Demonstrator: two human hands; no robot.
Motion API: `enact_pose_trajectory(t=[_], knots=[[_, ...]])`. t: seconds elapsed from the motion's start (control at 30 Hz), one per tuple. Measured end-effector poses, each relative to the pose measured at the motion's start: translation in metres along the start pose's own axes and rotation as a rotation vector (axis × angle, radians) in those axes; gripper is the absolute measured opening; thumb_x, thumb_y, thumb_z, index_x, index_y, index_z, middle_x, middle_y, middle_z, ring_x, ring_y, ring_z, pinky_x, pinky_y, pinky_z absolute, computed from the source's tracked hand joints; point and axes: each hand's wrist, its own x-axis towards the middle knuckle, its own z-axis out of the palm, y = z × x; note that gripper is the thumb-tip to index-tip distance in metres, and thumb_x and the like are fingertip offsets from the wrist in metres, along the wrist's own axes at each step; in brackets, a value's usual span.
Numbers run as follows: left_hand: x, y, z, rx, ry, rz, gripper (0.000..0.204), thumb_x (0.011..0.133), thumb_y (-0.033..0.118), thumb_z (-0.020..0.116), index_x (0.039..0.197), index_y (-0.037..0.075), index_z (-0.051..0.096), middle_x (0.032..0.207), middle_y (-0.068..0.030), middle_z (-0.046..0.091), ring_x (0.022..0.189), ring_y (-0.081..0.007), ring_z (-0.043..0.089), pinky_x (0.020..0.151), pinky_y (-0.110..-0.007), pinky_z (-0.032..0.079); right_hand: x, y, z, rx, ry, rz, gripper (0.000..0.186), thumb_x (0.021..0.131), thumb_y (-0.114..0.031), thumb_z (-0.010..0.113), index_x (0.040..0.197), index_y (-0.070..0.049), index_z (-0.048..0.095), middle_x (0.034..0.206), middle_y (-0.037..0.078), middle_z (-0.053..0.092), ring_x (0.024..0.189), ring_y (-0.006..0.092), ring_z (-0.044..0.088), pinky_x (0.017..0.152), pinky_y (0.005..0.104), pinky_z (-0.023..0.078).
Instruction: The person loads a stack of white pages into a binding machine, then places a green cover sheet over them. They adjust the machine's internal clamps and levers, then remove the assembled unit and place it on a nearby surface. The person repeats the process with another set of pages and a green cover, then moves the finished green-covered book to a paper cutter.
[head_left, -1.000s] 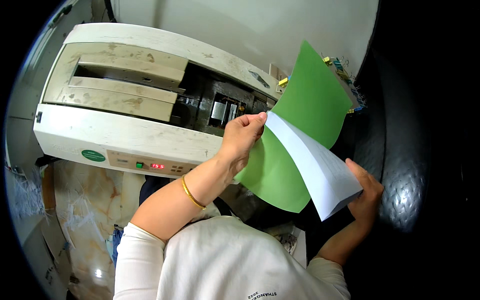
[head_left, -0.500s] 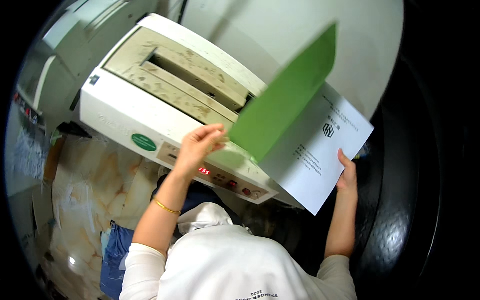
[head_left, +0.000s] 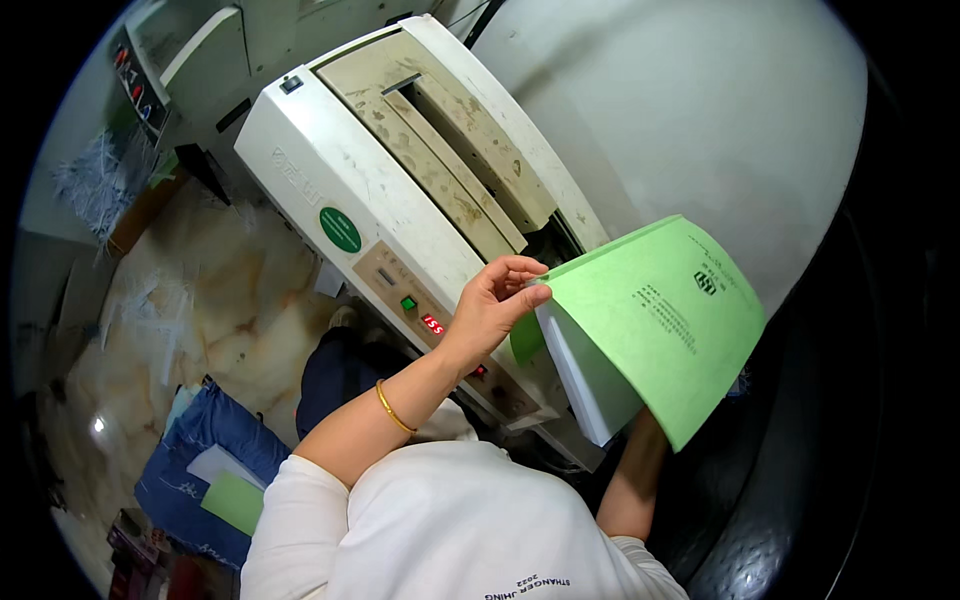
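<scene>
A green-covered booklet (head_left: 670, 310) with a dark emblem and lines of print is held up over the near right end of a white-and-beige machine (head_left: 360, 180). My left hand (head_left: 500, 305) pinches the upper left corner by the spine, thumb and fingers closed. White pages (head_left: 580, 375) show in the gap under the cover. Beneath the cover's lower edge goes my right forearm (head_left: 632, 485); that hand's fingers are hidden behind the cover, where it supports the pages. The machine's long slot (head_left: 450, 140) lies open, its beige top smudged brown.
On the machine's front are a red lit display (head_left: 432, 324), a green button (head_left: 409, 302) and a green oval sticker (head_left: 340, 230). A blue bag (head_left: 215, 470) with green and white sheets lies lower left. Paper shreds (head_left: 100, 180) heap at the far left. A pale round surface (head_left: 700, 110) stands behind.
The raised green cover has come down over the white pages, its printed face now showing. My left hand has moved right onto the spine corner. The right hand has become hidden; the view has turned.
</scene>
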Motion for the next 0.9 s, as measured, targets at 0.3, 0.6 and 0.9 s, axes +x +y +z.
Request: enact_pose_trajectory(t=[0.3,0.6,0.9], knots=[[-0.002,-0.017,0.014,-0.025,-0.031,0.067,0.01,0.088,0.007,0.069,0.097,0.003,0.067,0.091,-0.0034,0.068,0.084,-0.0109,0.062,0.08,-0.026,0.051,0.003,-0.008,-0.044,0.001,-0.053,0.031,0.045,0.091,-0.029,0.058,0.127,-0.002,0.055,0.121,0.01,0.06,0.107,0.0214,0.058,0.089,0.0332,0.048],[0.01,-0.001,0.043,-0.125,-0.176,0.09,0.011,0.091,0.008,0.065,0.1,0.002,0.063,0.094,-0.007,0.068,0.083,-0.0124,0.064,0.078,-0.027,0.054,-0.008,-0.013,-0.06,0.022,0.003,0.006,0.047,0.091,-0.027,0.058,0.129,0.0,0.052,0.121,0.011,0.06,0.105,0.0212,0.059,0.085,0.0331,0.05],[0.021,0.044,-0.002,-0.154,0.042,-0.194,0.017,0.093,0.012,0.063,0.107,0.002,0.06,0.092,-0.0041,0.065,0.082,-0.0114,0.063,0.076,-0.027,0.057,0.024,-0.022,0.008,-0.027,-0.101,0.033,0.048,0.091,-0.026,0.058,0.13,0.001,0.05,0.121,0.013,0.059,0.102,0.0211,0.06,0.082,0.0329,0.051]])
